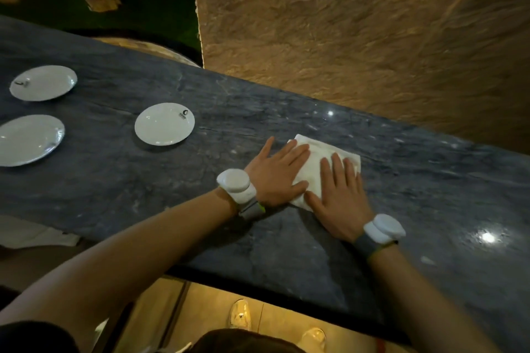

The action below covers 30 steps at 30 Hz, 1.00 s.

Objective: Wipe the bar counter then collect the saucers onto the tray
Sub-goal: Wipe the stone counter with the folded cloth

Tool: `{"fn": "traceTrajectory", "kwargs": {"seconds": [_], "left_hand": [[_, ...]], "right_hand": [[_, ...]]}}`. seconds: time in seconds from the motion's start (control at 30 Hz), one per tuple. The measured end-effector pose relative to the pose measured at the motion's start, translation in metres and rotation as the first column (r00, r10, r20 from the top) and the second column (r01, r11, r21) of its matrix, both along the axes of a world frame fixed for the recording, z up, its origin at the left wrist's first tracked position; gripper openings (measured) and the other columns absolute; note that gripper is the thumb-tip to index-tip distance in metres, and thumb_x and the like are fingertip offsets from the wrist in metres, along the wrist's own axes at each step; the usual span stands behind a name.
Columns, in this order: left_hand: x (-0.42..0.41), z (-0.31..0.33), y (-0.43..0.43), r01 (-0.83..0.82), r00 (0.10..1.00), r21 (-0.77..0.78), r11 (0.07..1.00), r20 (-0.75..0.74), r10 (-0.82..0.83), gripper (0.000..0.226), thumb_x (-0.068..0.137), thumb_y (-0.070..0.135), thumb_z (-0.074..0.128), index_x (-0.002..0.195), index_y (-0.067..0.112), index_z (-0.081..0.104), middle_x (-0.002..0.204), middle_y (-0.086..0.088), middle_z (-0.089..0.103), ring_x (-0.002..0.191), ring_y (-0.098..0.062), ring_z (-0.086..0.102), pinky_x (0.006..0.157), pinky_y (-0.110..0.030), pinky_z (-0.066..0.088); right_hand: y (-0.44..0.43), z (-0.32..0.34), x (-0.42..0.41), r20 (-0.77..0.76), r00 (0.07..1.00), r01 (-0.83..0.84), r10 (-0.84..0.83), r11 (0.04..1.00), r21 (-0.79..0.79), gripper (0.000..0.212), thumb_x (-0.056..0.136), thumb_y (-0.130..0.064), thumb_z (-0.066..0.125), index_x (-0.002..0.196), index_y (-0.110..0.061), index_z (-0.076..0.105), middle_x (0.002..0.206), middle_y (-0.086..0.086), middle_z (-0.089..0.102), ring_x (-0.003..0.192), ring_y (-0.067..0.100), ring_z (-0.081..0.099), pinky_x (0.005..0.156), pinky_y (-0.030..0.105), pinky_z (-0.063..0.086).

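Left saucer (27, 139) cut by frame edge

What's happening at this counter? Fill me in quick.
A person has both hands flat on a folded white cloth, the left hand and right hand pressing it onto the dark stone bar counter to wipe it. Three white saucers sit on the counter to the person's left, not yet collected. No tray is in view.
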<state>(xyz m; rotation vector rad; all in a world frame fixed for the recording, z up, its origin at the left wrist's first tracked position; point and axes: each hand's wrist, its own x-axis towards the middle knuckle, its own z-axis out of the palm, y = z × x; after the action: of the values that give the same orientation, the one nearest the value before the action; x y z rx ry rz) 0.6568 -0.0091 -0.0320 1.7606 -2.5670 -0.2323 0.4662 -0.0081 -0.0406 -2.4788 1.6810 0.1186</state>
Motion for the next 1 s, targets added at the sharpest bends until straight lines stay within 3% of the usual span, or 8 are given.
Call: {"fn": "traceTrajectory", "kwargs": {"seconds": [0.37,0.53,0.73,1.0], "left_hand": [[0.029,-0.011,0.112,-0.128,0.99,-0.03,0.991,-0.058,0.126,0.074,0.093,0.064,0.013,0.151,0.021,0.002,0.161,0.002,0.003,0.148,-0.016,-0.004,0.115,-0.054,-0.004],[0.035,-0.013,0.099,-0.09,0.991,-0.008,0.996,-0.101,0.088,0.077,0.092,0.064,0.019,0.152,0.021,0.001,0.162,0.004,-0.001,0.148,-0.015,-0.006,0.118,-0.051,-0.001],[0.078,-0.003,0.037,-0.121,0.988,0.057,0.991,-0.086,0.126,0.078,0.091,0.061,0.025,0.152,0.022,-0.004,0.162,0.006,-0.005,0.148,-0.012,-0.008,0.12,-0.049,-0.001],[0.113,-0.005,0.008,-0.182,0.98,0.02,0.983,-0.072,0.183,0.079,0.088,0.06,0.026,0.152,0.023,-0.001,0.162,0.006,0.0,0.148,-0.013,-0.003,0.12,-0.046,0.003]], "right_hand": [[0.085,0.003,0.023,-0.04,0.984,-0.173,0.174,0.984,0.036,0.087,0.088,-0.069,0.01,0.154,-0.014,-0.005,0.161,0.011,-0.014,0.147,0.031,-0.018,0.118,0.05,-0.005],[0.071,0.007,0.029,-0.069,0.979,-0.191,0.194,0.98,0.053,0.088,0.084,-0.072,0.01,0.144,-0.02,-0.028,0.158,0.01,-0.024,0.145,0.031,-0.024,0.116,0.047,-0.012],[0.013,0.014,0.077,-0.034,0.983,-0.177,0.178,0.984,0.026,0.089,0.087,-0.064,0.027,0.153,-0.013,-0.003,0.162,0.015,-0.007,0.148,0.036,-0.009,0.119,0.051,-0.001],[-0.023,0.01,0.118,0.023,0.982,-0.189,0.189,0.982,0.003,0.086,0.09,-0.061,0.032,0.154,-0.012,0.002,0.162,0.016,-0.004,0.147,0.039,-0.006,0.119,0.054,0.0]]}}
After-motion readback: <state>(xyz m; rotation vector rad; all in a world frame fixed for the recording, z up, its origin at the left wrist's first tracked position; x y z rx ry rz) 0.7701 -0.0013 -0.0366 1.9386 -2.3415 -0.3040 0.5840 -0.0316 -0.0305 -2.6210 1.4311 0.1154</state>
